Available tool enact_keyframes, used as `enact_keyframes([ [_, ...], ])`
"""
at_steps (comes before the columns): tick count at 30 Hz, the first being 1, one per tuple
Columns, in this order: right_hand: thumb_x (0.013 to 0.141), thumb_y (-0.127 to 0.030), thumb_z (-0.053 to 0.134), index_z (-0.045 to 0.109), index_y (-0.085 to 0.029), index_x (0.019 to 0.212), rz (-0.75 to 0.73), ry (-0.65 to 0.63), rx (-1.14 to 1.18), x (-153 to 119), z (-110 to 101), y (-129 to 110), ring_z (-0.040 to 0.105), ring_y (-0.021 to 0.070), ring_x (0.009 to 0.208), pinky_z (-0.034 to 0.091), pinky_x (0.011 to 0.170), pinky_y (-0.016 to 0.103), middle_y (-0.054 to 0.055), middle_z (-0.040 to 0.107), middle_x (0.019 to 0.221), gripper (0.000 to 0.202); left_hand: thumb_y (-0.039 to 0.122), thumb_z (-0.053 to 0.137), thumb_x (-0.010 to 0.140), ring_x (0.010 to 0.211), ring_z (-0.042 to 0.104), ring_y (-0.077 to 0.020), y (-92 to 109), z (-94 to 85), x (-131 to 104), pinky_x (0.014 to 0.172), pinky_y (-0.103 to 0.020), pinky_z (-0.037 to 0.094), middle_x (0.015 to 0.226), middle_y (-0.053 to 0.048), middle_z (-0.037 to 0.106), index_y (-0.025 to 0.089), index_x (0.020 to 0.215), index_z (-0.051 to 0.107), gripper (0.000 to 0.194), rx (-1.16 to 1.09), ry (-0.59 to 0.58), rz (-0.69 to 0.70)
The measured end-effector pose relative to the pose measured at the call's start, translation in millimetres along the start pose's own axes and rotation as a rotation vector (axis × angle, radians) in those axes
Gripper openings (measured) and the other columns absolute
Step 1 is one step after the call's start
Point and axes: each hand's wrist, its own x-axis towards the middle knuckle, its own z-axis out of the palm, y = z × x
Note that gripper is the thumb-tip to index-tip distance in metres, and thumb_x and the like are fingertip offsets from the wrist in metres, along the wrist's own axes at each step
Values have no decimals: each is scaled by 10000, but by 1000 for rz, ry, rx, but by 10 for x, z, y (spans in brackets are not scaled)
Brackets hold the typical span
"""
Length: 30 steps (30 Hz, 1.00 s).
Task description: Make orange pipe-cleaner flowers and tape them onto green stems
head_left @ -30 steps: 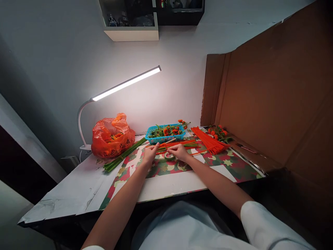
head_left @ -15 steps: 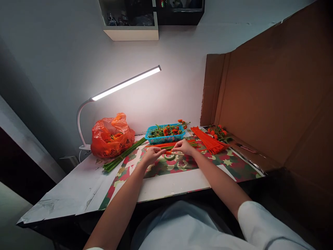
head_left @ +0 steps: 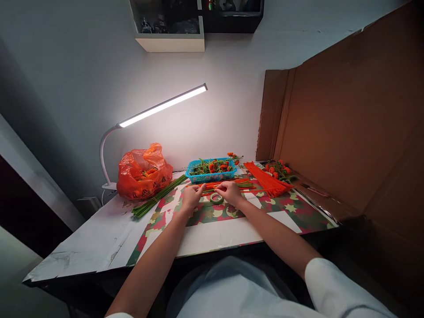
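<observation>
Head view here, so we're looking down past both forearms at the desk (head_left: 99,238). Left hand (head_left: 192,196) is mostly curled up, thumb and index pushed out toward the middle with the tips close together. Looks like a pinch, but whatever's in there is too small to make out, so I can't tell if it's really gripping anything. Right hand (head_left: 231,194) is a near mirror of that: fingers bent, thumb and forefinger nearly meeting, pointing at the left one. There's a speck of orange right at its fingertips, but I honestly can't tell if that's held or just part of the stuff behind. The two hands are apart, with a small gap between them.

In that gap, just nearer the person, the tape roll (head_left: 217,198) lies flat on the camo-patterned sheet (head_left: 288,207), close to the right hand. Right behind the hands there's a row of orange and green stems (head_left: 245,185) lying crosswise, and past those the blue basket (head_left: 212,178) full of flowers. The orange bundle (head_left: 268,179) is fanned out off to the right, and the red plastic bag (head_left: 132,185) sits well to the left.
</observation>
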Motion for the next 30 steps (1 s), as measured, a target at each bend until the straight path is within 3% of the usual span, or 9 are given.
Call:
enact_keyframes([
  [4, 751, -359, 623, 686, -157, 677, 85, -37, 175, 23, 53, 47, 582, 161, 636, 419, 604, 273, 58, 682, 692, 224, 595, 479, 756, 467, 240, -103, -42, -2, 35, 492, -269, 178, 461, 39, 231, 212, 445, 255, 542, -74, -19, -73],
  [7, 680, -463, 673, 675, -144, 671, 215, -122, 349, 76, 37, 103, 537, 143, 600, 401, 576, 268, 43, 650, 652, 319, 639, 472, 744, 471, 211, -93, -56, 7, 51, 484, -262, 161, 481, 46, 214, 210, 472, 271, 545, -189, -56, -88],
  [11, 586, -546, 737, 672, -133, 688, 296, -282, 511, 136, -83, 134, 472, 104, 574, 363, 555, 245, 11, 601, 626, 430, 672, 486, 730, 470, 174, -79, -44, -2, 52, 475, -259, 132, 494, 55, 193, 211, 497, 260, 564, -350, -189, -31],
  [16, 546, -517, 787, 679, -115, 706, 346, -534, 474, 172, -264, 148, 448, 81, 568, 338, 549, 223, -2, 580, 622, 445, 671, 562, 692, 474, 146, -66, -42, -46, 45, 469, -254, 104, 502, 65, 178, 208, 505, 259, 583, -356, -456, 35],
  [20, 538, -468, 797, 682, -115, 709, 373, -661, 409, 181, -340, 157, 437, 71, 542, 327, 532, 215, -14, 578, 606, 409, 651, 594, 676, 468, 162, -62, -72, -55, 53, 471, -254, 97, 495, 63, 196, 195, 478, 292, 582, -223, -530, 99],
  [25, 596, -372, 758, 689, -120, 717, 300, -596, 240, 169, -315, 170, 487, 91, 562, 350, 532, 215, 0, 620, 635, 288, 632, 593, 688, 442, 207, -72, -97, -29, 48, 464, -256, 113, 459, 59, 236, 193, 461, 329, 560, -85, -509, 123],
  [30, 722, -229, 649, 694, -145, 725, 170, -315, -50, 134, -205, 122, 546, 118, 603, 371, 556, 226, 28, 670, 690, 95, 602, 573, 723, 422, 235, -94, -30, 14, -13, 470, -265, 131, 414, 52, 258, 203, 449, 331, 541, -7, -284, 64],
])
